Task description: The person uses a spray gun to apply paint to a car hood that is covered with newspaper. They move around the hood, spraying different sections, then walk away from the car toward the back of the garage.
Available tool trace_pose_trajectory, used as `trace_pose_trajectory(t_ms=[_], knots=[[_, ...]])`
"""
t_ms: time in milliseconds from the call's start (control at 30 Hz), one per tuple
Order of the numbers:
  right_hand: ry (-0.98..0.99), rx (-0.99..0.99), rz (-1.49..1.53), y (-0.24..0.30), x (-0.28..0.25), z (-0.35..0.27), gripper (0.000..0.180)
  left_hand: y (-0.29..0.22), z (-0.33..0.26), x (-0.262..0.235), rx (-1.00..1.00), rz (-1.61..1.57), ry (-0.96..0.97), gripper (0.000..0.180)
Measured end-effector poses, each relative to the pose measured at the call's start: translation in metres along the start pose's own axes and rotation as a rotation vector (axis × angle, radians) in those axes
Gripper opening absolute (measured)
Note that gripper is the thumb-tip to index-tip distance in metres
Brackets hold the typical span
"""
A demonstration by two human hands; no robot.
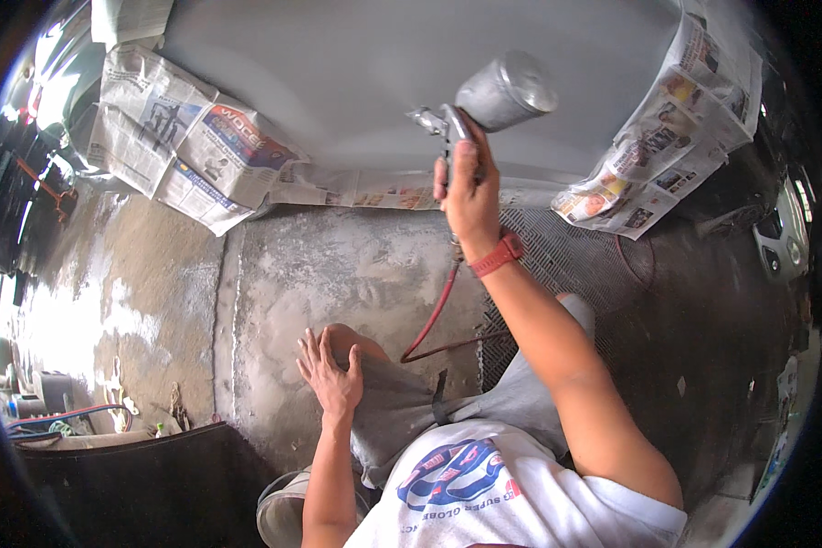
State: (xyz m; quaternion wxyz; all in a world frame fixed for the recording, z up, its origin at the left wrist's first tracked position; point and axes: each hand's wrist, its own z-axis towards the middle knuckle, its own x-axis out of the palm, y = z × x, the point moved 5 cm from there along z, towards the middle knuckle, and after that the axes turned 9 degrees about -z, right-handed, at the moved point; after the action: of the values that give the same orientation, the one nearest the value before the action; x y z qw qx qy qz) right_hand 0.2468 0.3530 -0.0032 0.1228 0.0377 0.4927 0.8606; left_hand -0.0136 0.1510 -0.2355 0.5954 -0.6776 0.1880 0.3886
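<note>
My right hand (470, 187) is wrapped round the handle of a metal spray gun (452, 128), raised in front of a grey vehicle panel (338, 73). A silver paint cup (511, 91) is fixed to the gun and tilts to the right. From the handle's bottom a red air hose (437, 315) drops and curves off to the right behind my leg. My left hand (331, 373) rests on my left knee with its fingers spread, holding nothing. Sheets of newspaper (192, 137) cover the left edge of the panel, and more newspaper (662, 151) covers its right edge.
A pale bucket (285, 511) stands beside my left forearm. At the lower left a dark board (146, 489) lies in front of hoses and other clutter. Dark slatted matting (557, 247) covers part of the concrete floor (310, 274). A white vehicle (781, 242) shows at the far right.
</note>
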Motion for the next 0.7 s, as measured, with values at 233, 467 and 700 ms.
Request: trace_pose_trajectory(t_ms=[233,467,700], knots=[[0.110,-0.088,-0.091,-0.013,0.084,0.003,0.048,0.005,-0.005,-0.005,-0.019,0.004,-0.011,0.069],[0.196,0.069,0.026,-0.031,0.066,0.001,0.044,0.006,-0.007,-0.008,-0.028,0.013,-0.018,0.069],[-0.081,0.094,-0.100,-0.035,-0.055,-0.024,0.047,0.005,-0.005,-0.008,-0.021,-0.002,-0.014,0.070]])
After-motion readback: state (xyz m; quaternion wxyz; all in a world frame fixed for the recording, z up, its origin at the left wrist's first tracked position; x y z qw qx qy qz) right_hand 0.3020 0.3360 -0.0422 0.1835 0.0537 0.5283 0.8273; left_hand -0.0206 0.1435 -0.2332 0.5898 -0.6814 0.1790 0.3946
